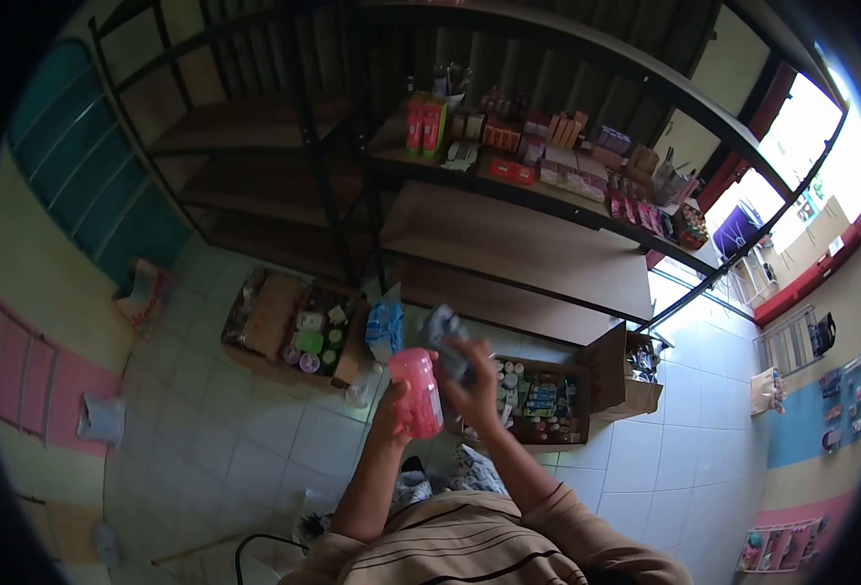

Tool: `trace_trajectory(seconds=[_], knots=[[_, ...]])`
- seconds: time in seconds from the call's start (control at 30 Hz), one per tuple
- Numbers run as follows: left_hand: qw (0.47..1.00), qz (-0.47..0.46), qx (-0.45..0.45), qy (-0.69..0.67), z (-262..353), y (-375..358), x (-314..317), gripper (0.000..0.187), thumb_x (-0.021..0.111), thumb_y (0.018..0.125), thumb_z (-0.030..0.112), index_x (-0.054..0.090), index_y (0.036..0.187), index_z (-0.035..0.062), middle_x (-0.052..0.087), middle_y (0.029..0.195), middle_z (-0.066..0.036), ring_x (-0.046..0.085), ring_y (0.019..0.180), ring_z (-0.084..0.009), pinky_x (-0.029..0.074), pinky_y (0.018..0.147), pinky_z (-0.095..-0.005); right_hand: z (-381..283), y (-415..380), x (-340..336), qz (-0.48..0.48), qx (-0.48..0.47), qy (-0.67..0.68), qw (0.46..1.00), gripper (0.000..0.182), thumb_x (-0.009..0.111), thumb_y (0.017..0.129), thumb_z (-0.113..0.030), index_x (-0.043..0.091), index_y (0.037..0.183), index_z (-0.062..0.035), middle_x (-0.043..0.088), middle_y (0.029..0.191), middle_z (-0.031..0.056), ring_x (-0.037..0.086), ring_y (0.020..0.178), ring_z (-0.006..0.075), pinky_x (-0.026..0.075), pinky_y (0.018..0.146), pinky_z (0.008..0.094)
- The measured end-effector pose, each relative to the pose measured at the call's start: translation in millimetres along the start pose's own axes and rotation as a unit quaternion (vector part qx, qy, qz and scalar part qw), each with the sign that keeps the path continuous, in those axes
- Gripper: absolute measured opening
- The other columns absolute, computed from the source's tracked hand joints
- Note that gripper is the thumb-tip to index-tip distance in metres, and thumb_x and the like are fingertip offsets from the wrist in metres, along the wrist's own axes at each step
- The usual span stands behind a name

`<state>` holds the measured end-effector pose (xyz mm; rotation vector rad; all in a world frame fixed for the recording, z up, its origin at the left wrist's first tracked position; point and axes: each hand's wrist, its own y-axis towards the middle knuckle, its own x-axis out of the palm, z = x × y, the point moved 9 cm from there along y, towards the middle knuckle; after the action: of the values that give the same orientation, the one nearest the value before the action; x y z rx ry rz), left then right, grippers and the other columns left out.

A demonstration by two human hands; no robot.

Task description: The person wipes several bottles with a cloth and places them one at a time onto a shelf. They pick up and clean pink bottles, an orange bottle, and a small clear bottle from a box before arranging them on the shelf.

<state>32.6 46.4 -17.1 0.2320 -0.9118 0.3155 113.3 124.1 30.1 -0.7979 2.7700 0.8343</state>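
My left hand (391, 417) is wrapped round a pink plastic bottle (418, 388) with a pale label on its side, held up in front of my body. Close beside it, my right hand (473, 382) grips a crumpled grey cloth (444, 336), smeared a little by motion. Below my hands on the tiled floor, one cardboard box (346, 375) holds jars and tubs with green and purple lids. Another box (587, 390) at the right is filled with small bottles and packets. A blue and white packet (385, 327) stands between the two boxes.
A black metal shelf unit (518, 229) with wooden boards rises ahead; its upper board carries boxed cosmetics. To its left stands a second shelf unit (245, 127). A tall open carton (626, 370) is at the right. Bright daylight enters by the doorway (801, 136).
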Motion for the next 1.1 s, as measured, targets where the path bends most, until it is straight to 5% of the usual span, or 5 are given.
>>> trace_trajectory(seconds=[0.13,0.27,0.43,0.67,1.1], knots=[[0.995,0.004,-0.057,-0.079,-3.3,20.5,-19.3,0.052,0.058,0.074,0.038,0.044,0.112,0.0053,0.051,0.101,-0.007,0.054,0.092,-0.0187,0.047,0.077,-0.0333,30.5,-1.0,34.3,-0.152,0.195,0.301,0.921,0.039,0.055,0.069,-0.014,0.055,0.106,-0.0036,0.046,0.104,0.0151,0.042,0.104,0.0239,0.028,0.092,0.0327],[0.995,0.088,-0.006,-0.036,10.0,46.1,-33.0,0.051,0.058,0.075,0.037,0.043,0.113,0.0053,0.051,0.103,-0.007,0.053,0.094,-0.0187,0.045,0.079,-0.0330,-27.1,47.2,3.7,-0.083,-0.068,-0.200,0.974,0.040,0.058,0.072,-0.022,0.054,0.109,-0.0060,0.043,0.110,0.0169,0.038,0.107,0.0287,0.028,0.092,0.0354],[0.998,0.024,0.053,0.031,37.5,108.6,-7.2,0.064,0.058,0.075,0.043,0.038,0.121,0.0039,0.047,0.113,-0.008,0.049,0.101,-0.0180,0.042,0.085,-0.0310,-47.9,109.5,18.8,-0.179,-0.052,-0.115,0.976,0.062,0.072,0.065,-0.028,0.047,0.114,0.0013,0.058,0.090,0.0124,0.058,0.069,0.0218,0.046,0.063,0.0286],[0.992,-0.054,0.109,0.042,79.0,252.7,49.6,0.063,0.042,0.085,0.046,0.028,0.131,0.0049,0.039,0.126,-0.010,0.044,0.109,-0.0179,0.037,0.089,-0.0303,9.7,247.2,-18.0,-0.202,0.054,0.116,0.971,0.065,0.075,0.062,-0.014,0.043,0.116,0.0057,0.058,0.098,0.0134,0.058,0.089,0.0186,0.050,0.070,0.0292],[0.988,0.053,0.089,0.115,110.2,309.6,-30.2,0.062,0.054,0.073,-0.004,0.032,0.129,0.0102,0.038,0.125,-0.010,0.042,0.111,-0.0210,0.036,0.093,-0.0297,-77.8,584.9,-120.4,-0.054,-0.118,0.011,0.991,0.064,0.072,0.066,-0.015,0.040,0.117,0.0061,0.056,0.097,0.0141,0.059,0.085,0.0204,0.052,0.067,0.0306]])
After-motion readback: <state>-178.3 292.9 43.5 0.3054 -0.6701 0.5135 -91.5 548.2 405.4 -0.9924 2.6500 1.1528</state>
